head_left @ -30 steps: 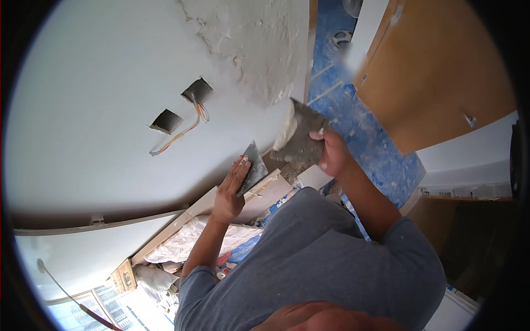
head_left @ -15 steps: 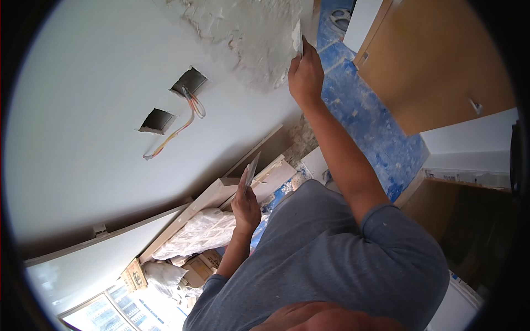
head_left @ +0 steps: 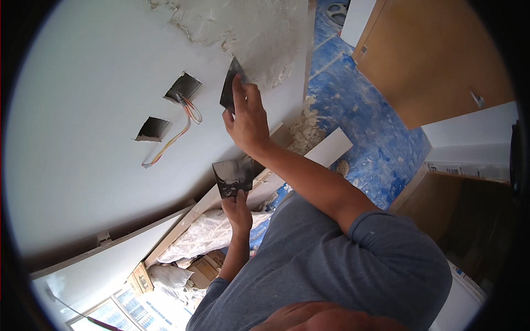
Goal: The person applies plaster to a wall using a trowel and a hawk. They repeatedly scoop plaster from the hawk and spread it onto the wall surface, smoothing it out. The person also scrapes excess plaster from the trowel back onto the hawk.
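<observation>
My right hand point(head_left: 251, 124) grips a dark, flat putty knife point(head_left: 228, 91), its fingers laid along the blade. That blade is at the white wall point(head_left: 99, 71), by the lower edge of a rough plaster patch point(head_left: 254, 30); whether it touches cannot be told. Lower down, my left hand point(head_left: 238, 212) holds a second putty knife point(head_left: 234, 175) by its lower end. Its wide blade faces up, with pale and dark smears across it. Left of my right hand, two square cutouts point(head_left: 153, 129) open in the wall, and orange and white wires point(head_left: 190, 113) hang from the upper one.
Long boards point(head_left: 204, 201) lean along the wall's foot, beside plastic sheeting point(head_left: 193, 237) and cardboard boxes point(head_left: 207, 267). A blue, stained floor covering point(head_left: 359, 110) runs to the right, with crumbled debris point(head_left: 306, 132) by the wall. A brown door panel point(head_left: 436, 60) stands at the far right.
My right hand has come down and left from the wall's far edge, bringing its putty knife to the patch's lower edge. My left hand has turned its blade from edge-on to face up.
</observation>
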`<action>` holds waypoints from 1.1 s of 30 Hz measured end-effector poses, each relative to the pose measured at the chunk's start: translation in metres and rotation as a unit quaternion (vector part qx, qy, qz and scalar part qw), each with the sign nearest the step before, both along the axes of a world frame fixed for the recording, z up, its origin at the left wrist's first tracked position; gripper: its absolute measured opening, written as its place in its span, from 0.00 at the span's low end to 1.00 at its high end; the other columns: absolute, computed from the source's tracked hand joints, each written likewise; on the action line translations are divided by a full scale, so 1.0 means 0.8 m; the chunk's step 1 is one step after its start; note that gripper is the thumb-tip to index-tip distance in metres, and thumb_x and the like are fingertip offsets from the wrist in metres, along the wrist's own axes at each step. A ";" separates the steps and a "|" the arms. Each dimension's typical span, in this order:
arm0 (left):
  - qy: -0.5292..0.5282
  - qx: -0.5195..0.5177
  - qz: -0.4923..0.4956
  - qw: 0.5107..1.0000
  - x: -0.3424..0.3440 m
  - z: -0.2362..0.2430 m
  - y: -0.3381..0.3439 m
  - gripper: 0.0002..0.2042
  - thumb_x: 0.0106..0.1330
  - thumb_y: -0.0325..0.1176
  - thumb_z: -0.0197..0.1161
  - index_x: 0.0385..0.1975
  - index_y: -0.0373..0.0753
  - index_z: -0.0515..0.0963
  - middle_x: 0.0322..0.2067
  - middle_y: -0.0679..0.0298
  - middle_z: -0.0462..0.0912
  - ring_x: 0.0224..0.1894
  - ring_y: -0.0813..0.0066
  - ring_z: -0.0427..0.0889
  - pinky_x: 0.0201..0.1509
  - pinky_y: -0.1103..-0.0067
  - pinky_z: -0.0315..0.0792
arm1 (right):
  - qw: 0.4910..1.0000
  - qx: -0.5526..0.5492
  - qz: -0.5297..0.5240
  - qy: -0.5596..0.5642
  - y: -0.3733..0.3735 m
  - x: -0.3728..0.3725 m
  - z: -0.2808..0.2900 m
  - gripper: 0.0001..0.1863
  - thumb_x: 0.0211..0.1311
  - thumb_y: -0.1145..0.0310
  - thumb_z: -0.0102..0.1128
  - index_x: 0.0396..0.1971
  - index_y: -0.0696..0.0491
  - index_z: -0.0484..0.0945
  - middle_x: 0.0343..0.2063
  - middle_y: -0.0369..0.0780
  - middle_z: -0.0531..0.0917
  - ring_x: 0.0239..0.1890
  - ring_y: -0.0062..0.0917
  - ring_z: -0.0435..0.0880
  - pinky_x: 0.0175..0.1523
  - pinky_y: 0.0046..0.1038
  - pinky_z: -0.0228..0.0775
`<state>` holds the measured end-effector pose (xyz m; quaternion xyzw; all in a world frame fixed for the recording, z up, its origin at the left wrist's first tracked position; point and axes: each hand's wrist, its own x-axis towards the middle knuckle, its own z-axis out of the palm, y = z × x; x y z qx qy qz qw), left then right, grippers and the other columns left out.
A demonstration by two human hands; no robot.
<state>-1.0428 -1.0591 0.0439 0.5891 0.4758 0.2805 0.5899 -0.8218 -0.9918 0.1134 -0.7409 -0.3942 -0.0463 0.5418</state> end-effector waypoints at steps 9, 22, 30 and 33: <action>-0.321 -0.350 0.004 0.880 0.049 0.079 0.016 0.15 0.71 0.33 0.55 0.54 0.37 0.75 0.49 0.61 0.84 0.50 0.72 0.85 0.48 0.73 0.81 | 0.971 0.096 0.214 0.031 -0.191 0.036 0.033 0.29 0.56 0.81 0.55 0.61 0.55 0.75 0.45 0.44 0.81 0.40 0.39 0.84 0.48 0.33 0.79; -0.413 -0.386 -0.096 0.819 0.063 0.126 0.031 0.19 0.70 0.31 0.54 0.59 0.31 0.70 0.50 0.53 0.82 0.49 0.62 0.86 0.53 0.66 0.84 | 0.934 -0.071 0.022 -0.350 -0.164 0.217 0.092 0.42 0.54 0.85 0.51 0.69 0.33 0.70 0.57 0.39 0.77 0.54 0.39 0.77 0.56 0.40 0.69; -0.358 -0.412 -0.084 0.834 0.053 0.114 -0.017 0.19 0.69 0.33 0.55 0.58 0.35 0.72 0.49 0.58 0.84 0.47 0.67 0.88 0.44 0.75 0.85 | 0.843 0.195 -0.161 -0.476 -0.030 0.288 0.365 0.27 0.64 0.79 0.52 0.63 0.46 0.77 0.60 0.43 0.78 0.62 0.41 0.73 0.66 0.46 0.56; -0.353 -0.416 -0.077 0.835 0.047 0.116 -0.026 0.18 0.69 0.34 0.56 0.57 0.35 0.73 0.47 0.59 0.85 0.45 0.69 0.88 0.40 0.78 0.84 | 0.845 0.185 -0.142 -0.480 -0.020 0.291 0.380 0.26 0.64 0.79 0.51 0.62 0.47 0.78 0.59 0.43 0.78 0.62 0.39 0.73 0.65 0.46 0.57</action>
